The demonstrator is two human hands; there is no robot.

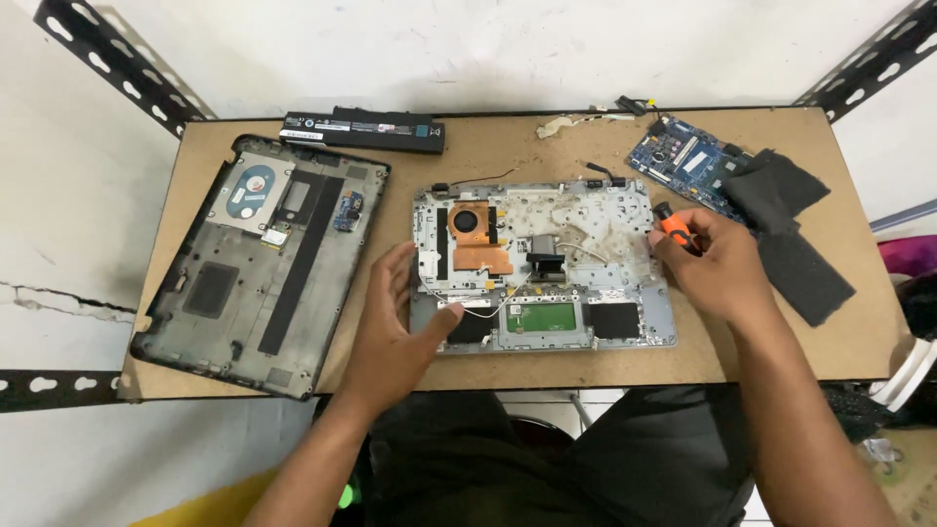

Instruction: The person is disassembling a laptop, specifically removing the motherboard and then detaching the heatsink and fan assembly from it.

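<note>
Brown fibreboard bench [508,371] on a slotted metal frame, set against a white wall, seen from above. Centre: an opened laptop chassis [544,263], silver, showing a copper fan [468,222] with heat pipe, a green board [539,316] near the front edge, and thin white wires. The left hand [395,327] rests on the chassis's front-left corner, thumb pressing the frame, fingers spread and holding nothing. The right hand [712,263] is clenched around an orange screwdriver [673,226] at the chassis's right edge; the tip is hidden. Left of the chassis, apart from it: a dark bottom cover [259,263], tilted, with a drive [252,191] seated in its upper corner. Behind, near the wall: a black battery [363,129]. Far right: a blue motherboard [683,161], partly under dark foam pads [791,229]. Debris and a loose cable lie at the back edge.
</note>
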